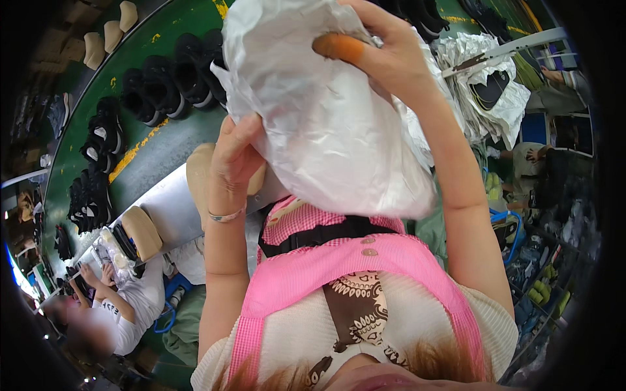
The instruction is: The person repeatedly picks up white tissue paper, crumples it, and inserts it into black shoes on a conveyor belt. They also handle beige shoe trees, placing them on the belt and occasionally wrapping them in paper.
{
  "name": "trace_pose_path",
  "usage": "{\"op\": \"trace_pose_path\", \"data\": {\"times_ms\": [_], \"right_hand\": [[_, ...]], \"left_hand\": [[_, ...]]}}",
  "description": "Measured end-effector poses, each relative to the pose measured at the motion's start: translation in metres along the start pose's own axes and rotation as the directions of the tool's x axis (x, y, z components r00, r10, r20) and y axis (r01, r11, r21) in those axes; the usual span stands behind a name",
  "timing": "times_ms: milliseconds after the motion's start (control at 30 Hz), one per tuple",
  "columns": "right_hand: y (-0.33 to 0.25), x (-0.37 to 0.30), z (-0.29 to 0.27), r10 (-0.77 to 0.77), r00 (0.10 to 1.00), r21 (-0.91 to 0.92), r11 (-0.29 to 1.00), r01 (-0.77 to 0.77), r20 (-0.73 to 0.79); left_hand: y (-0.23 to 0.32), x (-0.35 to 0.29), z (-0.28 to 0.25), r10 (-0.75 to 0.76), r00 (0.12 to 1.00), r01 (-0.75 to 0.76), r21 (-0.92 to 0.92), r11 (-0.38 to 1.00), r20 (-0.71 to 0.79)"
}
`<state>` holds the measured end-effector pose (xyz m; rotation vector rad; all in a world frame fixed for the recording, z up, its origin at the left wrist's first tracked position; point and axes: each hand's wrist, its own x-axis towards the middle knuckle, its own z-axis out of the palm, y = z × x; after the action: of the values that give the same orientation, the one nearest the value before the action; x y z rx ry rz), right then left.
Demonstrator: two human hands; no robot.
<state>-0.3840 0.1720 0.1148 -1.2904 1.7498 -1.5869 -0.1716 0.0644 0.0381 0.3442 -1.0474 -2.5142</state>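
A crumpled silvery-white plastic bag (326,124) hangs in front of my chest and takes up the upper middle of the head view. My left hand (238,150) grips its left edge between thumb and fingers. At the bag's upper right, my right hand (385,55) holds on with the thumb on top, and an orange cover sits on that thumb. The other right fingers are partly hidden behind the bag. Nothing inside the bag can be made out. Just behind my left wrist stands a beige shoe last (199,179), partly covered by the arm.
Rows of black shoes (156,88) stand on the green table (156,42) with yellow marks. Another beige last (140,231) lies at the table's near edge. More crumpled silver bags (482,91) lie by a metal rail (505,49) at right. A co-worker (124,313) sits at lower left.
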Motion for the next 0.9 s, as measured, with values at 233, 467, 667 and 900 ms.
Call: {"op": "trace_pose_path", "data": {"times_ms": [233, 467, 667, 900], "right_hand": [[0.037, -0.021, 0.039, -0.174, 0.923, -0.16, 0.979, 0.125, -0.342], [0.053, -0.013, 0.066, -0.018, 0.924, 0.329, 0.931, 0.155, -0.383], [0.03, -0.004, 0.037, -0.134, 0.96, -0.138, 0.985, 0.102, -0.246], [-0.032, -0.077, -0.011, 0.161, 0.951, -0.113, 0.984, -0.135, 0.266]], "left_hand": [[-0.018, -0.011, 0.016, 0.049, 0.96, -0.082, -0.109, 0.991, -0.275], [-0.023, 0.001, 0.024, 0.026, 0.919, -0.064, -0.084, 0.994, -0.393], [-0.01, 0.014, 0.012, -0.024, 0.952, 0.034, 0.027, 0.999, -0.305], [0.019, 0.045, 0.004, 0.197, 0.908, -0.218, -0.015, 0.976, -0.37]]}}
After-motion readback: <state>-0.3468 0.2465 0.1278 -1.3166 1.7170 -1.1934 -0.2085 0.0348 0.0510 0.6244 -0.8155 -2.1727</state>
